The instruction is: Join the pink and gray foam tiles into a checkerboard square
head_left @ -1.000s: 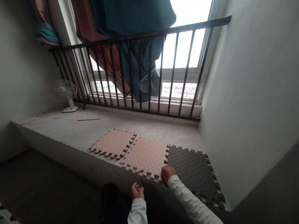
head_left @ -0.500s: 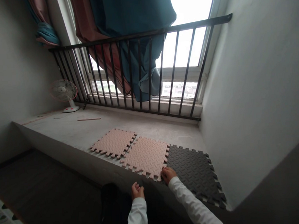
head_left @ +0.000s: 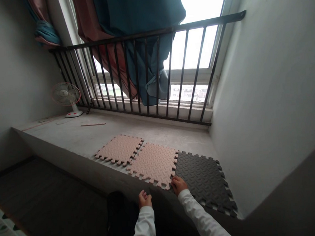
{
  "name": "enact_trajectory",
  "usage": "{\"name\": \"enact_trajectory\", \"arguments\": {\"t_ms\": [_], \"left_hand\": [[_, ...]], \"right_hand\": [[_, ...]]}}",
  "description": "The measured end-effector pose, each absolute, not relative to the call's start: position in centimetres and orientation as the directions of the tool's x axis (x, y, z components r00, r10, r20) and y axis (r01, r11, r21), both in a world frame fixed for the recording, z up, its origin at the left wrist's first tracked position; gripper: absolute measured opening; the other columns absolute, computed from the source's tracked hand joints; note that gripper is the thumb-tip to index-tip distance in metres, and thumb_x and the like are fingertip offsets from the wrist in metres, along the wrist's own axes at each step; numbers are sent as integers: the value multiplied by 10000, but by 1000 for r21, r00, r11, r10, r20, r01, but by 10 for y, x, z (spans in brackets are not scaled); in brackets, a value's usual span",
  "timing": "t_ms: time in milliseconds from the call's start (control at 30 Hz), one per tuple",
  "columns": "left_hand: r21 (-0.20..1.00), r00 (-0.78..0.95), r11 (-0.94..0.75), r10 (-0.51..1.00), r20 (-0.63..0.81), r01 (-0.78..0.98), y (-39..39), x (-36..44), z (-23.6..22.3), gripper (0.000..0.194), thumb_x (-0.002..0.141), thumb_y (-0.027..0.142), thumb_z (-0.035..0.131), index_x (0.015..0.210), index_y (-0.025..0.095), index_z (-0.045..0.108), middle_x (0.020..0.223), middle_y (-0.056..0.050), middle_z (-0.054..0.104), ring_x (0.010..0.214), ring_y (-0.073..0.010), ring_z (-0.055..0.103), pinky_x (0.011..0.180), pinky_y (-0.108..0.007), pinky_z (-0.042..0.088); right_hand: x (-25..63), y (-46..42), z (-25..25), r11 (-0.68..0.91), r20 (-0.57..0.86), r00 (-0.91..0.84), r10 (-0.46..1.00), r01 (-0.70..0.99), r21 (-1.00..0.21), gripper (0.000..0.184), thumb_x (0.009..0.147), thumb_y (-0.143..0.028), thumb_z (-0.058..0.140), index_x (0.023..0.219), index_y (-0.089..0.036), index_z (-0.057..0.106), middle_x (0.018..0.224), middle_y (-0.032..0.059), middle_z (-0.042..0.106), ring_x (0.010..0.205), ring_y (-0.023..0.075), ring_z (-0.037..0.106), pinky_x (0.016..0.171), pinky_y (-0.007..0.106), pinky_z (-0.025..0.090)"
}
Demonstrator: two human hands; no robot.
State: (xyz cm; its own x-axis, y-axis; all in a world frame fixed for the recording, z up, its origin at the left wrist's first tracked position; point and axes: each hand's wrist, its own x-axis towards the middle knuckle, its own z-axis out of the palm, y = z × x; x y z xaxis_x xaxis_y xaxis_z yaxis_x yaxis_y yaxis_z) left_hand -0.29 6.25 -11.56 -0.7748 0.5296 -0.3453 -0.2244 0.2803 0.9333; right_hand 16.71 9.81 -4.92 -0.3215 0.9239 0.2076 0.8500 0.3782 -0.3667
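Note:
A black foam puzzle mat lies at the right end of the window ledge, its left side against a pink foam puzzle mat. My right hand is at the front of the seam between these two, fingers curled down on the black mat's corner; the fingertips are partly hidden. Another pink foam mat lies to the left, with a narrow gap showing along part of the seam. In front of the ledge, my left hand hovers with loosely bent fingers and nothing visible in it.
A dark metal railing runs along the window behind the mats, with a blue and pink curtain hanging there. A small fan and a thin strip rest on the ledge. A white wall bounds the right.
The view has shifted very slightly. My right hand stays at the seam of the pink and black mats with barely any movement; the left hand holds its place.

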Motion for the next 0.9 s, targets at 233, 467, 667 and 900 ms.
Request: {"name": "enact_trajectory", "arguments": {"t_ms": [233, 467, 667, 900], "left_hand": [[934, -748, 280, 564, -348, -223, 60, -4, -112, 358, 574, 56, 479, 912, 175, 488, 822, -45, 561, 777, -181, 572, 651, -294, 469], [932, -745, 288, 567, -352, -221, 58, -4, -107, 360, 578, 57, 475, 920, 169, 492, 840, -61, 575, 776, -178, 579, 641, -298, 475], [930, -742, 295, 568, -356, -220, 57, -4, -105, 360, 580, 63, 470, 925, 164, 493, 847, -69, 579, 803, -200, 580, 653, -320, 482], [925, -729, 310, 577, -367, -221, 57, -2, -101, 328, 613, 73, 442, 927, 161, 475, 866, -73, 559, 794, -170, 578, 670, -303, 483]], "right_hand": [[157, 98, -10, 279, -76, -297, 952, 942, -186, 198, 737, -257, 452, 789, -254, 644, 1038, 20, 588, 1015, 201, 461, 783, 315, 355], [160, 114, 17, 100, -147, -122, 982, 984, -145, 282, 742, -217, 424, 949, -227, 616, 1064, 59, 565, 965, 190, 514, 755, 289, 395], [160, 111, 4, 69, -168, -81, 982, 995, -72, 303, 688, -254, 506, 972, -223, 609, 1116, 86, 512, 1011, 240, 466, 757, 339, 396], [158, 105, -1, 68, -105, -74, 992, 996, -58, 390, 712, -259, 476, 1095, -203, 520, 1132, 105, 495, 1013, 244, 443, 763, 341, 356]]}}
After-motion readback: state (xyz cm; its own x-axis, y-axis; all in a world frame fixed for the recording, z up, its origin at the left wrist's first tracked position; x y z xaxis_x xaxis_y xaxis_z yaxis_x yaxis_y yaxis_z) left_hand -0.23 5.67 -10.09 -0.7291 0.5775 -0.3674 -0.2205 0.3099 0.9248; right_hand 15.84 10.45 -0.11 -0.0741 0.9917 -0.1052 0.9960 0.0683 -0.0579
